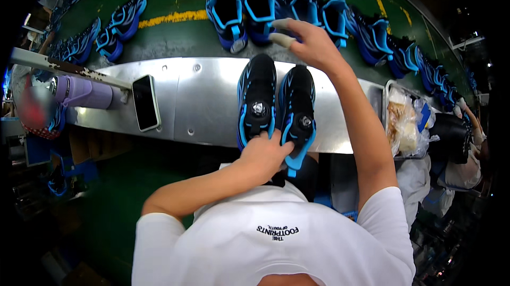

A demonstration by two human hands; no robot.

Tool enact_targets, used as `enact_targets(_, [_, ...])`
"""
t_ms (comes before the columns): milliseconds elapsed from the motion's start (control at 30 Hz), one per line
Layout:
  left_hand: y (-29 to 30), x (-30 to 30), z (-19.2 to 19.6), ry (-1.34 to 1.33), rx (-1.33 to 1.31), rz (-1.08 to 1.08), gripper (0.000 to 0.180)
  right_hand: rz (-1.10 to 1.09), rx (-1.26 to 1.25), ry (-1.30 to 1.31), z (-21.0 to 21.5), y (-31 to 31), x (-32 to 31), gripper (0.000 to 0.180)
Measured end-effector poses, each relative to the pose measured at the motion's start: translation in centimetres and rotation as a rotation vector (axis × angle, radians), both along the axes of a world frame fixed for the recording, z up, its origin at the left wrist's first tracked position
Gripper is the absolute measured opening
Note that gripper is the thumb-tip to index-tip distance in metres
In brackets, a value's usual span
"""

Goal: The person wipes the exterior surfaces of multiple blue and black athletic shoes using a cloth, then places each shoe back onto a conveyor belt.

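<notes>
Two black sneakers with blue trim and round dial closures lie side by side on the metal bench, toes pointing away: a left sneaker (257, 95) and a right sneaker (298, 108). My left hand (264, 157) grips them at the heel end, fingers at the left one's collar and thumb at the right one's. Just where the fingertips sit inside the collars is partly hidden. Beyond the toes, my right hand (307, 44) is stretched out with fingers apart and holds nothing. Pale covers wrap two of its fingertips, close to a row of similar sneakers (260, 7).
On the steel bench (212, 95), a phone (145, 103) and a purple bottle (87, 93) stand left, beside a metal bar (69, 65). A tray (387, 121) with plastic bags is at right. More sneakers (127, 18) line the green surface beyond. Other people work at both sides.
</notes>
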State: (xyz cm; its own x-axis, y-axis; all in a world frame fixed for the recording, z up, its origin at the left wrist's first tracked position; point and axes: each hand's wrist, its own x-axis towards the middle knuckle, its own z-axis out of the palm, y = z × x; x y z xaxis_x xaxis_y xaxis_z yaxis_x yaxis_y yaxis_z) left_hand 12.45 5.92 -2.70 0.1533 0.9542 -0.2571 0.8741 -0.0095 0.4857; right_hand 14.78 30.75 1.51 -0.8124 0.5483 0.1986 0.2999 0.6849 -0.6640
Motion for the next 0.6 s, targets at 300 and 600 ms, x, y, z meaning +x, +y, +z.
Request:
enact_targets(300, [-1.6, -11.2, 7.8, -0.337, -0.064, -0.029, 0.032, 0.062, 0.395, -0.529, -3.3, 1.4, -11.2, 0.073])
enact_targets(600, [2.3, -21.7, 9.3, 0.108, 0.281, 0.354, 0.045, -0.163, 0.282, -0.466, -5.2, 6.5, -6.1, 0.067])
